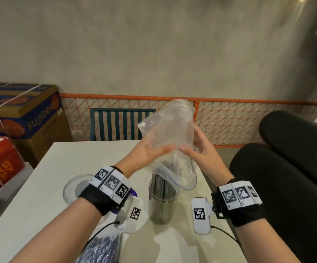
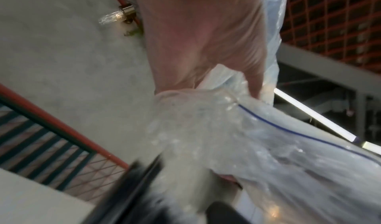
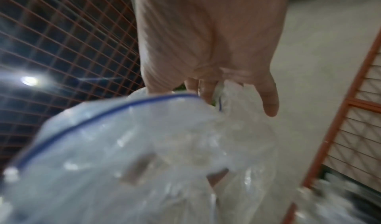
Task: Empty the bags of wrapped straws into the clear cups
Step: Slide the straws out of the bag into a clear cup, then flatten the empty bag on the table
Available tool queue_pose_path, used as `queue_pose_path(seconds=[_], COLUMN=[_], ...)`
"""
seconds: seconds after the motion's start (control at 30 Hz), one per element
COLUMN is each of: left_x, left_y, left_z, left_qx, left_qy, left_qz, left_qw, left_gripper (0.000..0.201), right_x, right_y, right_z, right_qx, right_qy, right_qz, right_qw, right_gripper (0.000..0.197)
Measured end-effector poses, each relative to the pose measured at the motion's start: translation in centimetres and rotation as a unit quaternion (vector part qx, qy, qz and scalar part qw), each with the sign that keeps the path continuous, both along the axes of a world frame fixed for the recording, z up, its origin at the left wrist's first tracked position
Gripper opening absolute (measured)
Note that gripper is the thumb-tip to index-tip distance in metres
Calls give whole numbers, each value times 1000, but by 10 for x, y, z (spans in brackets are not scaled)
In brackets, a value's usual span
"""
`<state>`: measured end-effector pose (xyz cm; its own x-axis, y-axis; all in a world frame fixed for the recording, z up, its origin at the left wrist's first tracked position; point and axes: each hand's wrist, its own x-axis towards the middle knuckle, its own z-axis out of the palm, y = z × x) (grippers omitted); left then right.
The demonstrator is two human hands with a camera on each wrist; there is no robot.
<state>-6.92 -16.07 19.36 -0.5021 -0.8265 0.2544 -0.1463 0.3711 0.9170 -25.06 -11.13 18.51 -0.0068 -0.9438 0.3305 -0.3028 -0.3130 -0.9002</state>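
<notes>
- White table [image 1: 40,186]: work surface. I keep everything near its front edge, within reach of both hands.
- Zip bag [image 1: 170,128]: I hold it upside down, mouth with the blue seal line hanging at the cup rim, so gravity drops the contents straight in. Upper part looks slack and see-through; I judge it nearly or fully empty.
- Clear cup [image 1: 162,204]: upright on the table, right under the bag mouth, between my wrists. Wrapped straws [image 1: 163,186] stand in it, dark, tips reaching up into the bag opening.
- Second bag [image 1: 100,245]: lies at the near table edge under my left forearm, full of dark straws, not yet emptied.
- Second cup [image 1: 72,188]: just left of the left wristband, partly hidden; contents not readable.
- Left hand [image 1: 150,152]: fingers curl round the bag's left side at mid-height, squeezing the film to funnel it.
- Right hand [image 1: 197,150]: thumb in front, fingers behind, pinching the right side. Two-sided hold keeps the mouth centred over the cup.
- Risk, my read: lifting the bag could drag straws out with it.
</notes>
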Motion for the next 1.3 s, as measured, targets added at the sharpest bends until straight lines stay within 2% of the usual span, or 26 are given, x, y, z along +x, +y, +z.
queue_pose_path(seconds=[0.07,0.13,0.2,0.27,0.33,0.4,0.47,0.57,0.63,0.7,0.73,0.83,0.9,0.97,1.03,1.1,1.2,1.3], left_x=[4,8,15,23,30,35,39,42,43,40,38,36,41,49,55,61,74,90], left_y=[0,1,5,7,11,17,27,43,56,69,74,83,87,97,112,124,136,141], left_z=[14,22,28,29,23,16,14,17,17,15,12,-3,-15,-26,-32,-41,-66,-89], left_qx=[8,90,140,176,194,192,183,160,147,148,156,161,156,171,181,190,189,192], left_qy=[30,138,254,334,352,327,266,164,101,56,47,22,-17,-84,-155,-205,-242,-170], left_qz=[71,101,103,102,83,81,100,55,31,16,7,22,66,70,21,-43,-91,-57], left_qw=[997,981,951,920,912,922,941,972,984,987,987,987,985,979,971,959,947,965], left_gripper=[36,35,30,28,28,27,26,31,30,27,27,25,25,42,53,55,46,23], right_x=[-1,-3,-5,-8,-11,-13,-11,-3,6,18,24,38,44,47,47,44,28,5], right_y=[5,13,23,36,47,59,74,99,110,110,107,96,94,96,100,106,114,124], right_z=[13,19,14,-1,-16,-21,-9,29,52,64,63,49,33,20,11,6,6,12], right_qx=[-35,-51,-57,-23,40,130,172,113,45,0,2,60,80,74,69,68,65,69], right_qy=[18,18,18,17,54,121,137,92,117,202,254,329,347,380,385,381,351,341], right_qz=[-10,-22,-44,-67,-74,-74,-73,-74,-94,-88,-78,-86,-122,-156,-173,-187,-216,-255], right_qw=[999,998,997,997,995,981,973,987,988,975,964,938,927,909,904,903,909,902], right_gripper=[74,59,41,30,22,40,66,99,106,101,91,38,23,22,22,20,13,17])
